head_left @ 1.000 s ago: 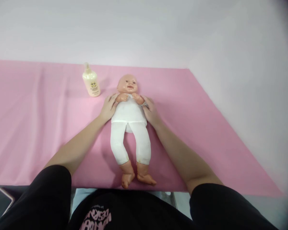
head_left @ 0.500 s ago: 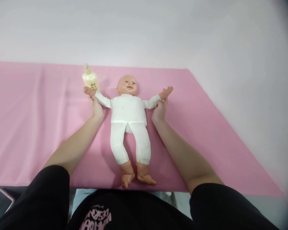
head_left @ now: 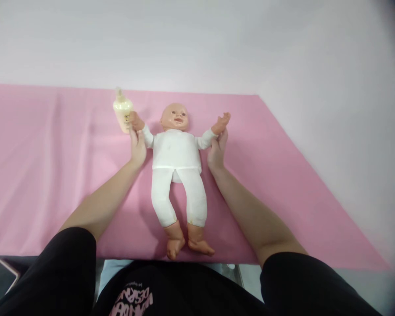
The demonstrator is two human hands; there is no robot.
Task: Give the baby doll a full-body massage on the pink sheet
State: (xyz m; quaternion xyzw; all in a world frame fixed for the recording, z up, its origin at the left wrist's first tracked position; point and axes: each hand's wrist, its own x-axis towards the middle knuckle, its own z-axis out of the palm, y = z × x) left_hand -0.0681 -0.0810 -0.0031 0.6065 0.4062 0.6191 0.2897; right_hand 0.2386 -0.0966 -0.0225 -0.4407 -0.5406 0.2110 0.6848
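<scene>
Head view: the arms of the doll (head_left: 177,151), folded a second ago, are spread. Its wrists are held by the left hand (head_left: 138,148) and right hand (head_left: 216,152), fingers curled.

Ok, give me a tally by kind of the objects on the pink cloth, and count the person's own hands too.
Doll: 1
Bottle: 1
Person's hands: 2 (left hand, right hand)
Total: 4
</scene>
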